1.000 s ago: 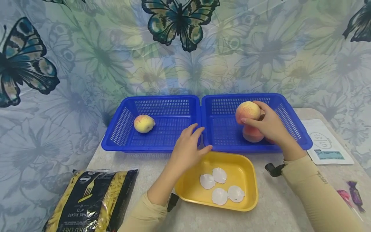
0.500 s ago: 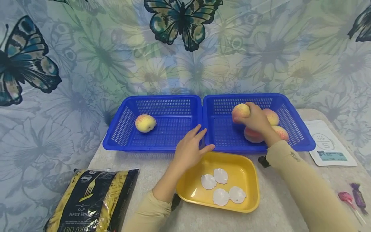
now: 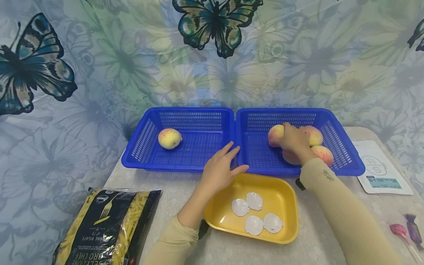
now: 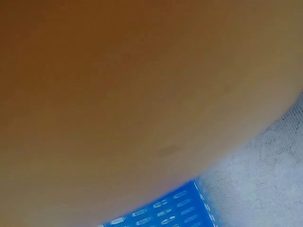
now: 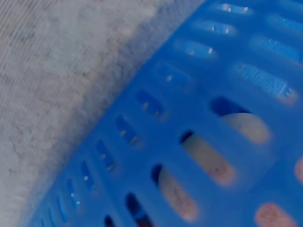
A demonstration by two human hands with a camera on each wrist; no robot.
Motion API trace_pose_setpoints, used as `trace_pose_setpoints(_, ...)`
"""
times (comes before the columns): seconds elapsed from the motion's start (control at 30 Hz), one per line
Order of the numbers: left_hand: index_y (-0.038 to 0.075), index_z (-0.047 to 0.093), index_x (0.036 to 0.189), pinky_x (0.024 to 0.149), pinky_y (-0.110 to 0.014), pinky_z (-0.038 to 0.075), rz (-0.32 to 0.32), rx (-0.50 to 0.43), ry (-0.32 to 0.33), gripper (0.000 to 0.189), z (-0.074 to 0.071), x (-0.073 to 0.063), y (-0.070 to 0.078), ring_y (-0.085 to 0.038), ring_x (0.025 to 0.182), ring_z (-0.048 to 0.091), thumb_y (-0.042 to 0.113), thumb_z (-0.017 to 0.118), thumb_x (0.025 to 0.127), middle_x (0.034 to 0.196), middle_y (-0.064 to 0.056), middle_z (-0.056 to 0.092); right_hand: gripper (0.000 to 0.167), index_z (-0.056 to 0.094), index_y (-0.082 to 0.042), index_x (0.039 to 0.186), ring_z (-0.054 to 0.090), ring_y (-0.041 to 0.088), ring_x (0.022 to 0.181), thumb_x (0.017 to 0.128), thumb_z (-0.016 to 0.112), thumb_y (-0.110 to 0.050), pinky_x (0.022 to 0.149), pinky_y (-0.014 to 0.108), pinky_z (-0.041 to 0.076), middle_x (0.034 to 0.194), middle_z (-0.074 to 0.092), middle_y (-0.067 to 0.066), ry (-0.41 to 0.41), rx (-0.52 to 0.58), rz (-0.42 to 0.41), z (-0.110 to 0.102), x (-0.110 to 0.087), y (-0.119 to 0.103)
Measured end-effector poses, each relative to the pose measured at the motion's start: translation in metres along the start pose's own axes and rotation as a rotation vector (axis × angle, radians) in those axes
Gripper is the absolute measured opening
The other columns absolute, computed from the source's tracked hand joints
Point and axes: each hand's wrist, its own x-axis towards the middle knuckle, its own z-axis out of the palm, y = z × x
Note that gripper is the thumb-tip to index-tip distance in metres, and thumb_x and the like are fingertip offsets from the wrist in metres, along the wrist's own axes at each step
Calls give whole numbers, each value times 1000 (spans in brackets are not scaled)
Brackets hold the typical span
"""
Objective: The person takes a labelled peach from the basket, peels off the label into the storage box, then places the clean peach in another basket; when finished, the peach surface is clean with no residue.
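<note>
My right hand (image 3: pixel 296 141) reaches down into the right blue basket (image 3: pixel 255 170) and holds a yellow-pink peach (image 3: pixel 275 136) by its right side. Beside the hand lie more peaches: one behind it (image 3: pixel 313 136), one at its right (image 3: pixel 322 155), and one partly hidden under the wrist (image 3: pixel 291 157). Peach skin shows through the basket slots in the right wrist view. My left hand (image 3: pixel 218 169) has its fingers spread and holds nothing, over the front right corner of the left blue basket (image 3: pixel 165 165). A single peach (image 3: pixel 169 138) lies in that basket.
In front of the baskets stands a yellow tray (image 3: pixel 291 235) with several white round pieces (image 3: pixel 254 225) in it. A pasta bag (image 3: pixel 106 228) lies at left. A white pouch (image 3: pixel 385 176), a lollipop (image 3: pixel 398 230) and a purple-wrapped candy (image 3: pixel 413 232) lie at right.
My right hand has moved left and lower into the right basket with its peach, and the peaches behind it came into view. My left hand has hardly moved.
</note>
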Motion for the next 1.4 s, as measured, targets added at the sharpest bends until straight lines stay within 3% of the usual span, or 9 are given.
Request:
trace_pose_setpoints(0.2,20,46,150,118,-56,32,-17,-24,-7,70,-10,-1,0,-32,148,33,58,60,92,162,-4,33,82,31,7,149,28,57,138,92,63,-43,118,69,7,147,40,33,41,-51,-61,-9,-5,-6)
trace_pose_setpoints(0.37,22,40,153,120,-58,27,-94,-53,-9,78,-38,-8,-13,-33,152,24,59,64,89,164,-5,27,79,33,-1,152,24,60,139,94,62,-46,115,72,15,152,38,27,47,-18,-125,-24,-14,-28)
trace_pose_setpoints(0.5,20,29,157,119,-61,24,-175,-64,-18,95,-70,-14,-42,-36,153,16,60,72,83,167,-10,16,77,37,-6,151,28,56,139,93,63,-49,114,69,23,150,43,23,36,-9,-186,-29,-20,-57)
trace_pose_setpoints(0.67,14,16,160,117,-67,22,-280,-54,-1,114,-107,-23,-91,-42,153,6,60,78,76,167,-18,6,73,37,-9,152,30,45,145,95,64,-45,119,63,19,155,40,18,-24,-16,-305,-24,-27,-97)
trace_pose_setpoints(0.87,14,-3,161,112,-76,14,-443,0,-28,132,-134,-35,-141,-51,150,-4,71,76,71,165,-24,-9,73,37,-16,153,31,41,147,93,66,-46,117,61,29,157,39,9,-101,-9,-412,-19,-34,-147)
trace_pose_setpoints(1.03,3,-13,157,113,-76,6,-504,61,-129,142,-148,-47,-166,-55,147,-14,77,71,70,159,-32,-21,73,36,-19,153,31,36,148,93,65,-49,119,57,29,158,38,7,-147,-26,-491,-6,-24,-182)
trace_pose_setpoints(1.17,-4,-14,154,112,-76,10,-514,76,-181,144,-153,-53,-178,-56,146,-14,76,72,70,157,-36,-20,75,35,-18,154,35,33,146,93,65,-49,118,53,32,157,40,7,-201,-28,-512,7,-10,-205)
trace_pose_setpoints(1.4,-7,-13,153,113,-74,14,-508,67,-185,144,-148,-53,-183,-57,146,-11,72,75,70,158,-37,-16,75,33,-16,154,40,26,143,94,66,-44,117,47,36,155,41,9,-317,3,-524,29,13,-242)
